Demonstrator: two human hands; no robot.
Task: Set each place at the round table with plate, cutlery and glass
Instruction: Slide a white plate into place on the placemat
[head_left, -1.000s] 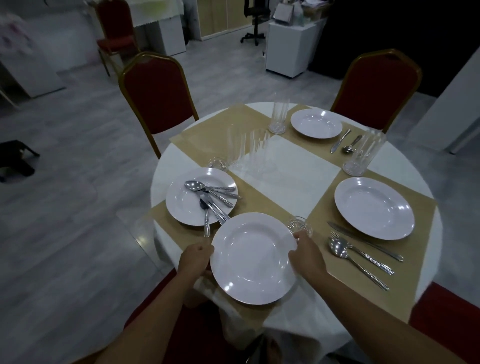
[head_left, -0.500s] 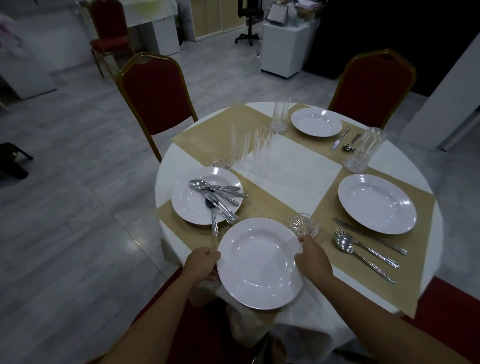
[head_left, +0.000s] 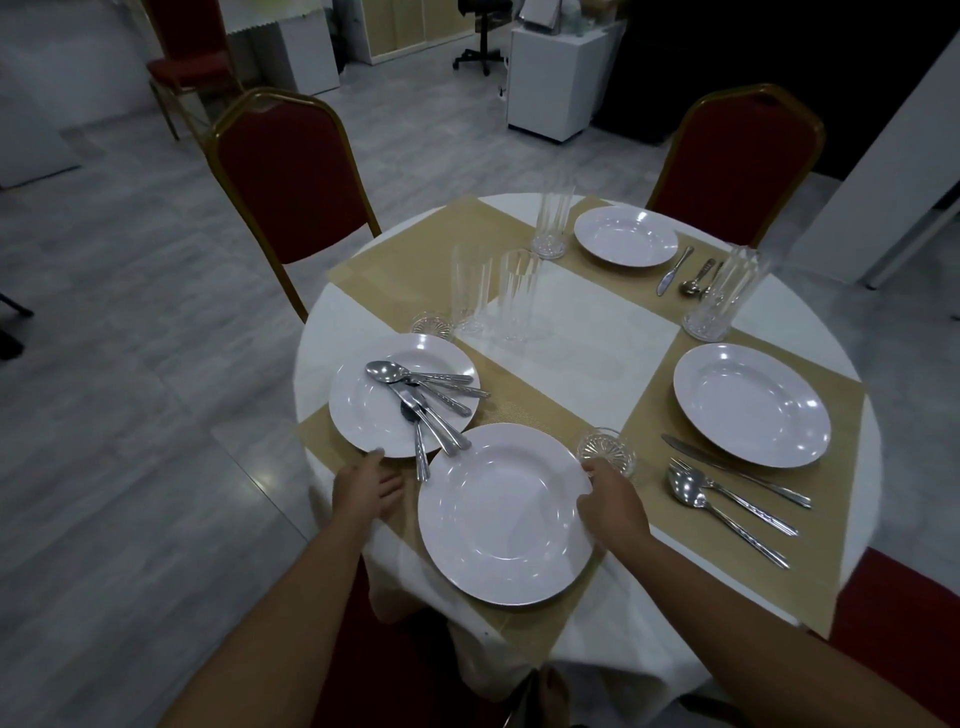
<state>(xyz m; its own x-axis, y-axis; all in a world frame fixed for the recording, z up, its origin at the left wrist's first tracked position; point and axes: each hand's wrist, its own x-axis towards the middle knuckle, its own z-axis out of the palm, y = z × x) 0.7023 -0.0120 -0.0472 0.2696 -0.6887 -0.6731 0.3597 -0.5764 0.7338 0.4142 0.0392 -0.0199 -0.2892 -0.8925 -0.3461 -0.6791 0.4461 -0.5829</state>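
Note:
A white plate (head_left: 506, 514) lies on the gold placemat at the near edge of the round table (head_left: 571, 338). My right hand (head_left: 610, 506) grips its right rim. My left hand (head_left: 366, 488) is off this plate, its fingers reaching to the near rim of a second plate (head_left: 363, 410) that carries a pile of cutlery (head_left: 426, 400). A glass (head_left: 605, 449) stands just beyond my right hand. The right place has a plate (head_left: 750, 405), cutlery (head_left: 727, 488) and a glass (head_left: 719, 296). The far place has a plate (head_left: 626, 236), cutlery (head_left: 685, 270) and a glass (head_left: 553, 218).
Two tall glasses (head_left: 493, 293) stand at the table's middle left, and a low glass (head_left: 431, 325) sits behind the cutlery plate. Red chairs with gold frames stand at the far left (head_left: 285, 176) and far right (head_left: 737, 156). A red seat (head_left: 904, 623) is at the near right.
My left hand has let go of the near plate's left rim and moved up left to the cutlery plate. The near plate now lies flat on the mat; my right hand stays on its rim.

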